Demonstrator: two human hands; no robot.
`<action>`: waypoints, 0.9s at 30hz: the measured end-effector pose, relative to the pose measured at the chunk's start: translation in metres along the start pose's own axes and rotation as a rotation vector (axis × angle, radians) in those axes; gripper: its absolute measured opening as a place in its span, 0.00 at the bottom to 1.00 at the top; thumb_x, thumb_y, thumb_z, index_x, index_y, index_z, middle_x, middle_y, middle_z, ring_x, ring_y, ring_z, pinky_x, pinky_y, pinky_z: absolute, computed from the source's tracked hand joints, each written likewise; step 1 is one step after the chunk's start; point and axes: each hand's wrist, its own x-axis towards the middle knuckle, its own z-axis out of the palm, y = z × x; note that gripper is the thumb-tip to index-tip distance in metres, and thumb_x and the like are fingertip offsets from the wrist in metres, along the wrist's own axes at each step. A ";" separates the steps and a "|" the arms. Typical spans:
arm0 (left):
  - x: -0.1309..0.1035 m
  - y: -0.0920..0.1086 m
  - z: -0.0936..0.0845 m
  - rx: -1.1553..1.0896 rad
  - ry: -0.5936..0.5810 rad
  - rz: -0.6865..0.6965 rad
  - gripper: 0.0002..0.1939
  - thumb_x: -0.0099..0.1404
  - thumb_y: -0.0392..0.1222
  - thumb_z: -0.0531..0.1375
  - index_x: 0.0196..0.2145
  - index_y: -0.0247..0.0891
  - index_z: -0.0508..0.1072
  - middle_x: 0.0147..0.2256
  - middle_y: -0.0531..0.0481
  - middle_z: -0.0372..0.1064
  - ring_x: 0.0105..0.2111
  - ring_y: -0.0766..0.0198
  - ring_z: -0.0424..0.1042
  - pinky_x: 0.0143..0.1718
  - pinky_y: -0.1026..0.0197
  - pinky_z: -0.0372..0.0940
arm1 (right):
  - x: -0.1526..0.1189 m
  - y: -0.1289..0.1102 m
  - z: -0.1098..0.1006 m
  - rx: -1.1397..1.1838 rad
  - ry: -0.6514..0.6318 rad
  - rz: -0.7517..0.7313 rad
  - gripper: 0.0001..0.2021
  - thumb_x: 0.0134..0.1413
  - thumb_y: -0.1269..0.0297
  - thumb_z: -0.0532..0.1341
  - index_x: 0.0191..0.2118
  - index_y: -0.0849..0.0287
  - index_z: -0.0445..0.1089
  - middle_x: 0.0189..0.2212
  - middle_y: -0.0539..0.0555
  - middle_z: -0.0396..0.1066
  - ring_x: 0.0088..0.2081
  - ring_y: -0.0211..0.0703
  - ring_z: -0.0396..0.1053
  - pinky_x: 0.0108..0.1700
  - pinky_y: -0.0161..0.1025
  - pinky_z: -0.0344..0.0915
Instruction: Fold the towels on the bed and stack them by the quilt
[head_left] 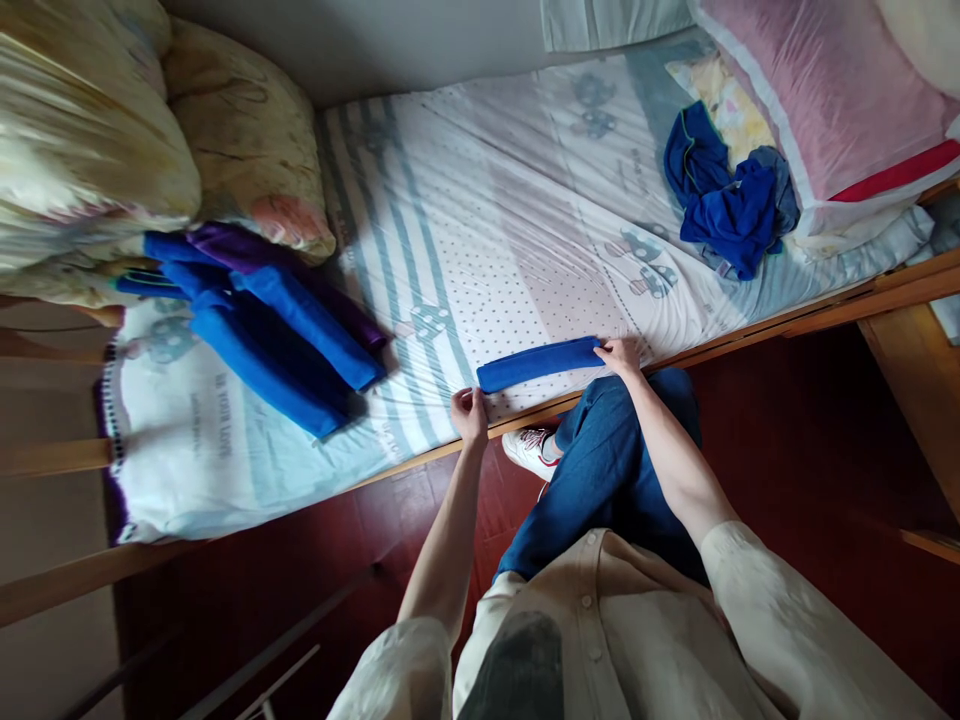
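Observation:
A blue garment (538,364), folded into a long narrow strip, lies near the front edge of the bed. At its left end is my left hand (470,412), thumb and fingers pinched together at the lower corner. My right hand (621,356) pinches the strip's right end between thumb and fingers. The fabric stays flat on the sheet between both hands. What kind of garment it is cannot be made out in this folded shape.
Blue and purple clothes (277,330) lie on the left of the bed, beside large yellowish bundles (247,130). A crumpled blue pile (731,200) sits by a pink bag (840,90) on the right. A wooden rail (810,318) edges the patterned sheet (480,200).

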 end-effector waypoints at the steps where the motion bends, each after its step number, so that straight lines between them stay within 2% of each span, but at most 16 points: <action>1: -0.008 -0.003 -0.002 -0.031 -0.034 -0.026 0.20 0.60 0.56 0.67 0.39 0.39 0.71 0.32 0.51 0.72 0.31 0.65 0.71 0.34 0.63 0.66 | 0.000 -0.001 0.000 0.001 0.003 0.002 0.16 0.68 0.53 0.63 0.50 0.56 0.84 0.46 0.60 0.83 0.52 0.51 0.79 0.49 0.36 0.68; 5: -0.037 -0.009 0.000 -0.211 -0.252 -0.178 0.22 0.57 0.54 0.72 0.40 0.37 0.73 0.37 0.45 0.76 0.36 0.62 0.76 0.39 0.60 0.71 | 0.000 -0.002 0.000 0.008 0.009 -0.005 0.14 0.67 0.56 0.65 0.49 0.56 0.84 0.46 0.60 0.83 0.53 0.51 0.79 0.49 0.35 0.69; 9: -0.038 -0.001 0.021 -0.456 -0.285 -0.331 0.14 0.63 0.50 0.70 0.40 0.40 0.74 0.43 0.42 0.76 0.45 0.59 0.78 0.47 0.56 0.75 | 0.000 -0.003 0.001 0.004 -0.001 -0.030 0.13 0.68 0.60 0.64 0.50 0.58 0.83 0.46 0.61 0.83 0.51 0.50 0.80 0.49 0.35 0.70; 11: -0.028 0.005 0.033 -0.532 -0.283 -0.354 0.13 0.67 0.52 0.67 0.35 0.42 0.72 0.37 0.45 0.73 0.43 0.59 0.77 0.48 0.54 0.76 | 0.000 -0.003 0.002 -0.005 -0.015 -0.028 0.12 0.68 0.63 0.64 0.50 0.58 0.83 0.46 0.62 0.83 0.52 0.50 0.79 0.50 0.35 0.69; 14: -0.010 0.013 0.049 -0.562 -0.280 -0.315 0.21 0.66 0.58 0.66 0.27 0.43 0.65 0.24 0.54 0.58 0.30 0.64 0.70 0.46 0.53 0.77 | 0.000 -0.004 0.003 0.000 -0.043 -0.016 0.12 0.67 0.68 0.63 0.50 0.58 0.83 0.47 0.62 0.83 0.54 0.50 0.79 0.49 0.35 0.69; 16: 0.001 0.016 0.057 -0.523 -0.279 -0.276 0.24 0.65 0.61 0.67 0.27 0.43 0.63 0.22 0.58 0.50 0.25 0.68 0.63 0.43 0.55 0.76 | 0.001 -0.004 0.004 0.009 -0.053 -0.013 0.11 0.67 0.68 0.64 0.48 0.58 0.83 0.47 0.62 0.83 0.54 0.50 0.79 0.49 0.35 0.69; 17: 0.004 0.018 0.059 -0.488 -0.270 -0.263 0.24 0.64 0.63 0.66 0.27 0.43 0.64 0.22 0.59 0.50 0.24 0.69 0.61 0.41 0.57 0.76 | 0.001 -0.004 0.004 0.010 -0.054 -0.013 0.10 0.67 0.68 0.64 0.48 0.58 0.83 0.47 0.61 0.83 0.54 0.51 0.79 0.49 0.36 0.69; 19: 0.009 0.021 0.063 -0.424 -0.235 -0.258 0.22 0.64 0.63 0.66 0.31 0.42 0.66 0.24 0.58 0.53 0.24 0.70 0.61 0.38 0.59 0.73 | 0.000 -0.005 0.004 0.005 -0.047 -0.012 0.10 0.67 0.67 0.64 0.48 0.58 0.82 0.48 0.61 0.82 0.54 0.52 0.78 0.51 0.38 0.70; 22: 0.009 0.030 0.062 -0.438 -0.152 -0.254 0.17 0.62 0.55 0.69 0.38 0.42 0.70 0.30 0.54 0.64 0.30 0.68 0.67 0.37 0.61 0.71 | -0.006 -0.007 0.002 -0.008 0.042 -0.052 0.14 0.66 0.68 0.63 0.55 0.59 0.78 0.54 0.63 0.78 0.58 0.53 0.74 0.57 0.43 0.69; 25: 0.003 0.046 0.055 -0.509 -0.132 -0.143 0.19 0.59 0.48 0.71 0.45 0.45 0.72 0.39 0.50 0.72 0.41 0.64 0.74 0.44 0.59 0.72 | -0.017 -0.011 -0.001 -0.004 0.187 -0.234 0.22 0.64 0.70 0.63 0.63 0.60 0.70 0.63 0.66 0.70 0.65 0.56 0.66 0.65 0.50 0.64; 27: -0.002 0.060 0.050 -0.501 -0.176 -0.039 0.21 0.57 0.46 0.72 0.47 0.45 0.73 0.41 0.49 0.73 0.44 0.61 0.74 0.46 0.58 0.72 | -0.025 -0.017 -0.002 0.020 0.222 -0.415 0.29 0.62 0.68 0.65 0.68 0.59 0.65 0.68 0.66 0.64 0.69 0.58 0.60 0.68 0.54 0.60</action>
